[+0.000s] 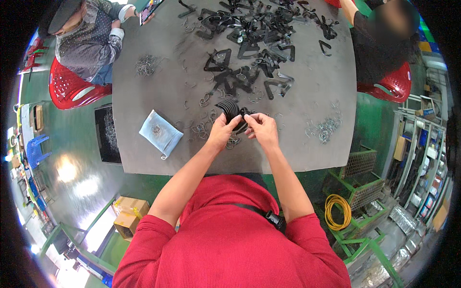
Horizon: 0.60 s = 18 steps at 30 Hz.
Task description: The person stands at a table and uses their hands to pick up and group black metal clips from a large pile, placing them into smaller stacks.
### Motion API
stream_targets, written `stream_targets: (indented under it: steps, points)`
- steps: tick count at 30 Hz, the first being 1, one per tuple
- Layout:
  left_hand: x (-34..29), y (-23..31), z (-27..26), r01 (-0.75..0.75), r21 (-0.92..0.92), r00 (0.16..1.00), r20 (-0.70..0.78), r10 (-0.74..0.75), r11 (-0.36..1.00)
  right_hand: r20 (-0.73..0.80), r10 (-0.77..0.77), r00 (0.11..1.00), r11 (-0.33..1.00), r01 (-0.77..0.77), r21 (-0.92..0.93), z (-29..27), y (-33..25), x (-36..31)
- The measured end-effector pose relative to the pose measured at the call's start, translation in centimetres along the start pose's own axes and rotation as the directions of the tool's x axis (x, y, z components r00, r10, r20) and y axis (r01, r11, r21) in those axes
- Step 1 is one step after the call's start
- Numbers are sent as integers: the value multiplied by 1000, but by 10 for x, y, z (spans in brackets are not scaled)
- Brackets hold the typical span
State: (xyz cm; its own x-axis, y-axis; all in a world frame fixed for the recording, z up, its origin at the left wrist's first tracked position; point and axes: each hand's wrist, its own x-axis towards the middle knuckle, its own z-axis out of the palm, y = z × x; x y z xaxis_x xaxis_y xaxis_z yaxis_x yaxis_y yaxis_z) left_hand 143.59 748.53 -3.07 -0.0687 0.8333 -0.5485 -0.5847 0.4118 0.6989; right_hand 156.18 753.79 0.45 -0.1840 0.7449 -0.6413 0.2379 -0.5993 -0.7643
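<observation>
Near the table's front edge my left hand (pixel 223 130) is closed round a stack of thin black plastic pieces (pixel 227 108), which fan out in a ribbed curve above the fingers. My right hand (pixel 262 127) meets it from the right, thumb and forefinger pinched at a small dark part (pixel 244 114) by the stack's end; its exact shape is hidden by the fingers. Bent wire hooks (pixel 200 129) lie scattered beside and below my hands. Just beyond is a large heap of black triangular plastic frames (pixel 247 45).
A light-blue cloth pouch (pixel 161 134) with wire bits on it lies left. Wire-hook piles sit at right (pixel 326 128) and far left (pixel 146 65). Two people sit across: one at left holds a phone (pixel 150 12), another is at right. A dark tray (pixel 107 133) adjoins the left edge.
</observation>
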Motion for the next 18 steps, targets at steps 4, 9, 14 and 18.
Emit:
stream_targets:
  steps: [4,9,14,18]
  points:
    - [3,3,-9,23,49,1000,-5,-23,999,44,72,996,997,-72,-5,4,-4,5]
    - [13,8,-20,153,38,979,128,-156,988,49,158,986,987,-159,32,13,-11,17]
    - [20,16,-26,192,251,936,244,-254,949,103,105,989,992,-98,-77,10,-2,32]
    - [23,16,-32,315,148,916,210,-341,938,13,207,978,978,-207,4,-19,-1,67]
